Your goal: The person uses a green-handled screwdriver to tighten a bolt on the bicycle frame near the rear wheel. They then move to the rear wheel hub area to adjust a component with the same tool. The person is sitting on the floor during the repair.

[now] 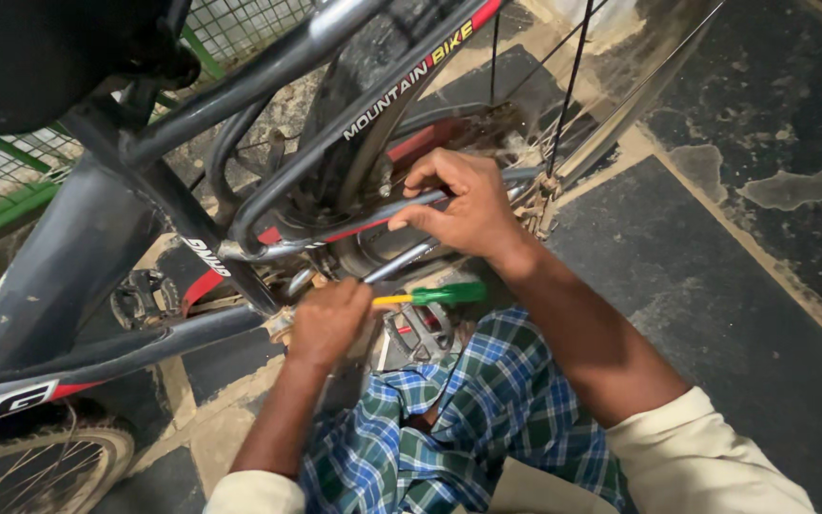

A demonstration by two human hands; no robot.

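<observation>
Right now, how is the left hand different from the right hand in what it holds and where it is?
The left hand is closed around a tool with a green and yellow handle, low by the pedal; the right hand is higher, its fingers pinching a thin grey frame tube near the rear wheel. The left hand is fisted; the right is looser. Both are bare and work on the same bicycle.

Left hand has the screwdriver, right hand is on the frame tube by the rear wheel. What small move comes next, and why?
Probably steady the bike first: the right hand grips the grey frame tube, while the left hand holds the green-handled screwdriver low by the pedal. Its tip is hidden, so seat it before turning.
</observation>
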